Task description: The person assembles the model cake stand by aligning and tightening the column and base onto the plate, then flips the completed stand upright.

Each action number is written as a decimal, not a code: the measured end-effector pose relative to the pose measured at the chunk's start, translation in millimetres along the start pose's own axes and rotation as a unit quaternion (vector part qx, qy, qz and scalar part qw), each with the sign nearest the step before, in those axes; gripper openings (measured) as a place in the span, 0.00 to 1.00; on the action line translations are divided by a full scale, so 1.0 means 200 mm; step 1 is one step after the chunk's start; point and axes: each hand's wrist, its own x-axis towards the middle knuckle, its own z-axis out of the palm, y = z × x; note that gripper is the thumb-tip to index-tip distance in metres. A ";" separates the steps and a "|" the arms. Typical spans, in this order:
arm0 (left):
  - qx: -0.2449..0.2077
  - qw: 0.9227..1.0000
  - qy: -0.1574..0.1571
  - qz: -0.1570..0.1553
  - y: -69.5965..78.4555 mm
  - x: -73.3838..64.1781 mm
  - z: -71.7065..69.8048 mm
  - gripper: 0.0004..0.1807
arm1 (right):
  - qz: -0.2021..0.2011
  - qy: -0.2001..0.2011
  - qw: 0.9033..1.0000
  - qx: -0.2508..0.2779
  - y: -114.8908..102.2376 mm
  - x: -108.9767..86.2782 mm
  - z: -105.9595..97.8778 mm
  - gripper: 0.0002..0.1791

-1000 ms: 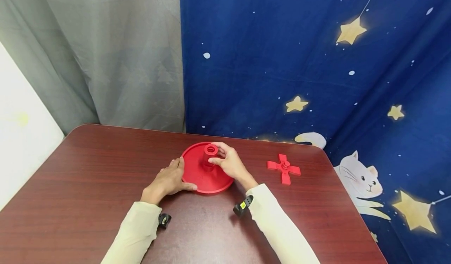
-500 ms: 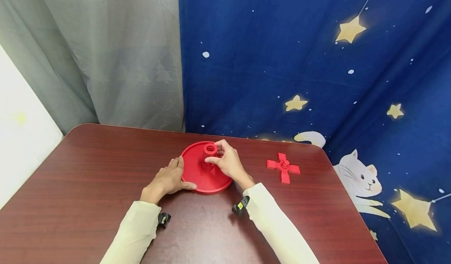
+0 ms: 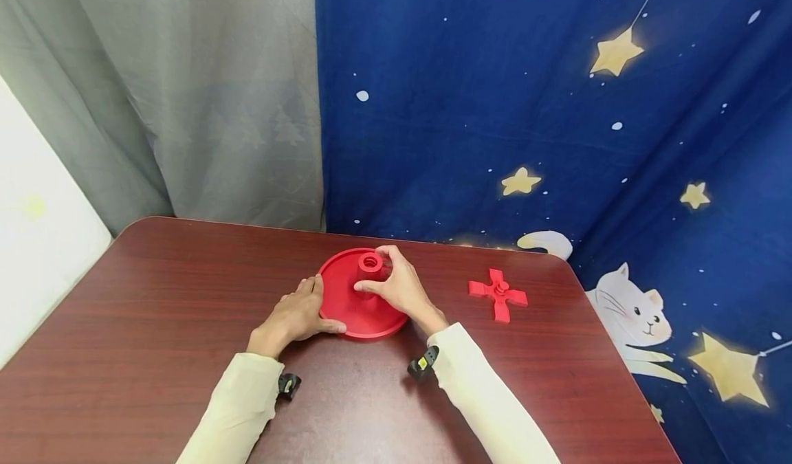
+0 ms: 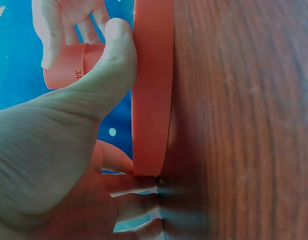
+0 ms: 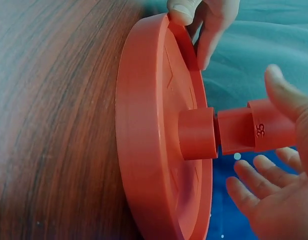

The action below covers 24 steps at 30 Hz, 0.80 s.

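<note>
A red round base (image 3: 343, 306) with a raised rim lies on the table, a short post (image 5: 196, 134) at its middle. A red tube (image 5: 236, 131), wider at its outer end and marked 35, stands on that post with a thin gap between them. My right hand (image 3: 402, 289) is round the tube's upper part, thumb in front and index finger behind; the other fingers spread apart from it. My left hand (image 3: 297, 316) holds the base's rim at the near left, thumb (image 4: 116, 50) over the edge and fingertips down at the table.
To the right on the brown table (image 3: 185, 292) lies a red cross-shaped piece (image 3: 500, 292) with a small knob at its centre. A grey curtain (image 3: 235, 106) and a blue star-printed curtain (image 3: 421, 106) hang behind the table's far edge.
My right thumb has slid left across the front of the tube, and the index finger has shifted slightly behind it. The left hand and the base stay in place.
</note>
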 end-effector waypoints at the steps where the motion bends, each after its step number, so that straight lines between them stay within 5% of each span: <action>1: 0.000 1.000 -0.001 -0.001 0.00 0.00 0.00 0.63 | -0.004 -0.009 1.000 0.015 0.00 0.00 0.00 0.40; 6: 0.000 1.000 -0.004 -0.004 0.00 0.00 0.00 0.63 | -0.047 -0.054 0.991 0.111 0.01 0.01 -0.03 0.42; 14: 0.000 1.000 -0.006 -0.003 0.00 0.00 0.00 0.62 | -0.056 -0.099 0.981 0.155 0.02 0.03 -0.06 0.37; 24: 0.003 1.000 0.001 0.005 0.00 0.00 0.00 0.62 | -0.039 -0.064 0.984 0.161 0.02 0.02 -0.05 0.32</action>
